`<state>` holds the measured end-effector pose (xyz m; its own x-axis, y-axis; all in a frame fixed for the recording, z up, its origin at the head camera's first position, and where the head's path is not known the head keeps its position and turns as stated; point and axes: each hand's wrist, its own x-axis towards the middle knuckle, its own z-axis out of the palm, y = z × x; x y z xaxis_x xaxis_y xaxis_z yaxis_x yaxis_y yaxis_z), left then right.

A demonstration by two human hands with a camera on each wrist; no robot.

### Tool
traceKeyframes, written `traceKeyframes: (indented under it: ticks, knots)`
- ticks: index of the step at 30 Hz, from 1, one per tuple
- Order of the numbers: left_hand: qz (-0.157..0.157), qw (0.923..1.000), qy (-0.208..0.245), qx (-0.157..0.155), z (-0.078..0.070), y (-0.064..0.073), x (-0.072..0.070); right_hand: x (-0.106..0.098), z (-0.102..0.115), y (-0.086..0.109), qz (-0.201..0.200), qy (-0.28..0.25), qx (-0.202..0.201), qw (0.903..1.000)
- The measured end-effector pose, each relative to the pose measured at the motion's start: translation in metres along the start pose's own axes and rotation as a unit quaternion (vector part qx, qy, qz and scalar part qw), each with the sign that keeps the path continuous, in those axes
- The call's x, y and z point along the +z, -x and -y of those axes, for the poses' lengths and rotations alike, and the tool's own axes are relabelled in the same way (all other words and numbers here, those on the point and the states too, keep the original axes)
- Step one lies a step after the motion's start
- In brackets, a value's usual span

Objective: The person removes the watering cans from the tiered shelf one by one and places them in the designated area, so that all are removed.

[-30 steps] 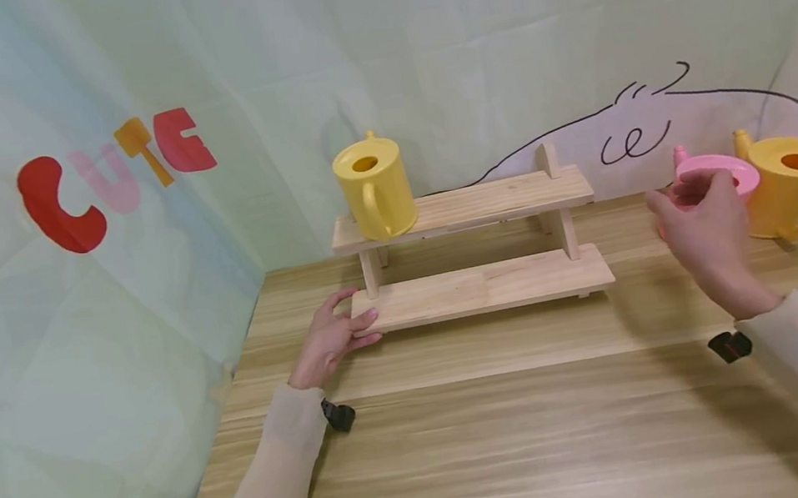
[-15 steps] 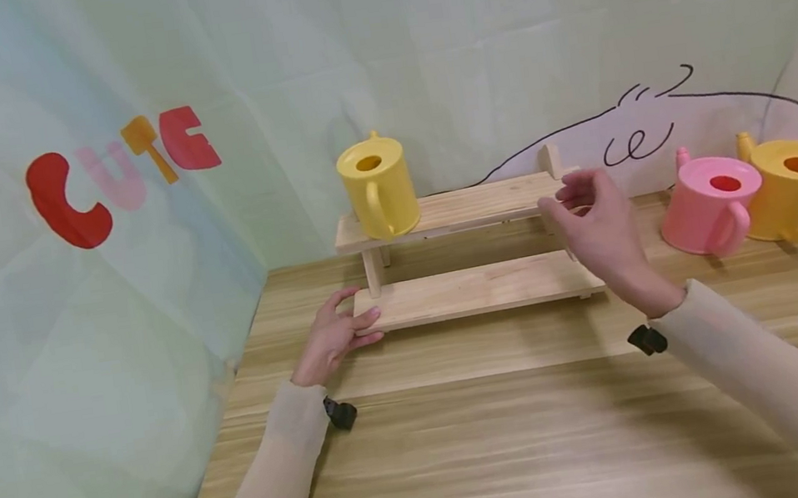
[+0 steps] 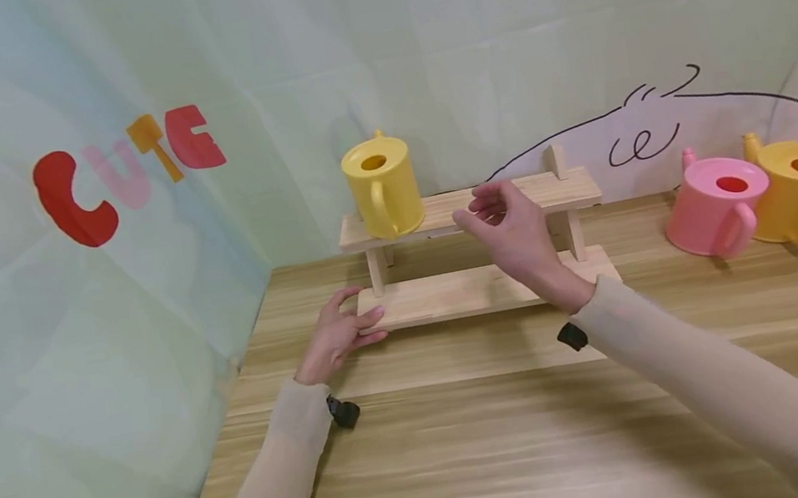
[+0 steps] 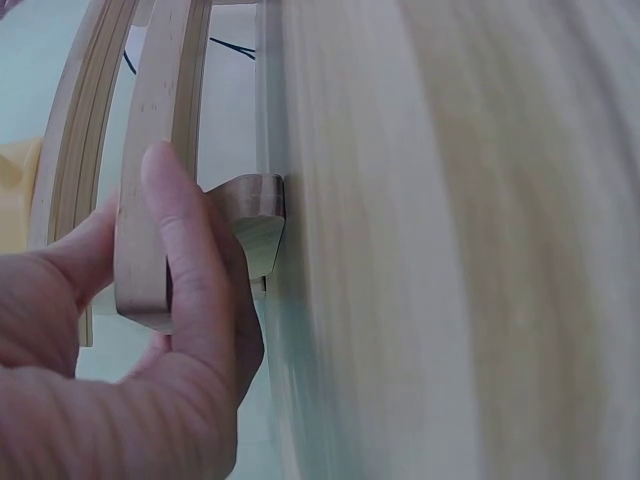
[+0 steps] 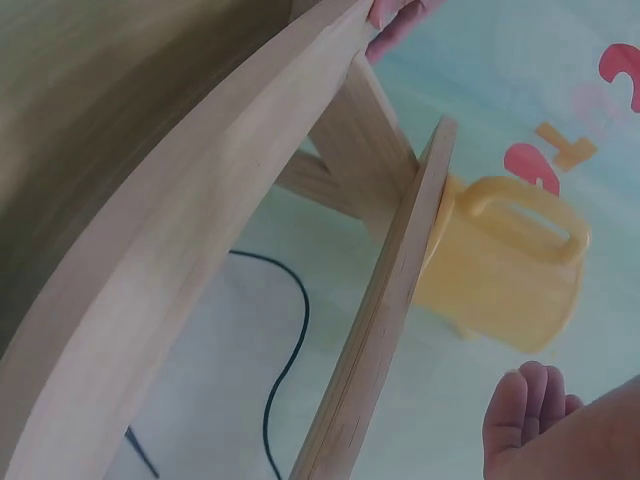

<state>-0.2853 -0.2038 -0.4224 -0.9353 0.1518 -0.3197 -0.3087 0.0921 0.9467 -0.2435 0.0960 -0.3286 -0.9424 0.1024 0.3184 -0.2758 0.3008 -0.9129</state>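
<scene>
A two-tier wooden shelf (image 3: 435, 295) stands on the table. My left hand (image 3: 332, 344) grips the left end of its lower board; in the left wrist view, the thumb and fingers lie on opposite faces of that board (image 4: 150, 230). On the upper board's left end sits a yellow watering can (image 3: 391, 191), upright, handle toward me. My right hand (image 3: 519, 241) hovers before the middle of the upper board, fingers loosely bent and holding nothing. From the right wrist, the yellow can (image 5: 510, 270) appears just beyond the right hand's fingers (image 5: 530, 400).
Right of the shelf, a pink watering can (image 3: 705, 213) and a second, deeper yellow watering can (image 3: 773, 191) stand side by side on the wood-grain table (image 3: 470, 441). A printed cloth backdrop (image 3: 465, 63) hangs behind and to the left.
My right hand has moved left, from over the pink watering can to in front of the upper board near the yellow watering can. My left hand keeps its hold on the shelf.
</scene>
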Motion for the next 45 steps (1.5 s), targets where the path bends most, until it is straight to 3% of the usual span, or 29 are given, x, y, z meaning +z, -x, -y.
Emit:
traceKeyframes:
  ticks: [14,20,30,37,45]
  knots:
    - [0.004,1.0000,0.001,0.008,0.002,-0.001,0.004,0.062,0.012,-0.026,0.064,-0.038,-0.018,0.9970]
    - [0.003,0.9999,0.007,0.014,0.001,0.001,0.003,0.082,0.018,-0.033,0.078,-0.013,-0.036,0.9962]
    - [-0.005,0.9999,0.004,0.014,0.002,0.003,0.001,0.100,0.023,-0.040,0.082,-0.005,-0.036,0.9960]
    - [-0.012,0.9998,0.002,0.016,0.003,0.003,0.003,0.107,0.021,-0.041,0.057,0.006,-0.041,0.9975]
    - [-0.015,0.9997,0.013,0.016,0.003,0.001,0.003,0.111,0.021,-0.045,0.060,-0.045,-0.035,0.9966]
